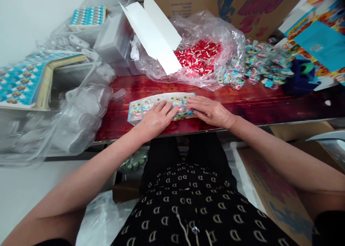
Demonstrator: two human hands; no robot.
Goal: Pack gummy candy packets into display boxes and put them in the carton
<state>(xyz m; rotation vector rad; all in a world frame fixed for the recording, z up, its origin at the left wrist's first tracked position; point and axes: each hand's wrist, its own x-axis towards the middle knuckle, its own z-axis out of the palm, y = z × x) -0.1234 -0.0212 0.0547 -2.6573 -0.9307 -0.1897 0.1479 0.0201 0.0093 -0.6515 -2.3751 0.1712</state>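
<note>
A long blister card [140,108] with a clear plastic cover and several small colourful toys in its pockets lies on the red wooden table [250,102] in front of me. My left hand [156,118] rests flat on its middle, fingers stretched out. My right hand [208,109] lies flat on its right end, fingers spread and pressing down. Neither hand grips anything.
A clear bag of red and white pieces [201,57] sits behind the card, with a white folded card [156,33] leaning on it. Packed small toys [258,64] lie to the right. Printed blue cards [21,78] and clear plastic shells [81,113] fill the left. A cardboard box [226,5] stands behind.
</note>
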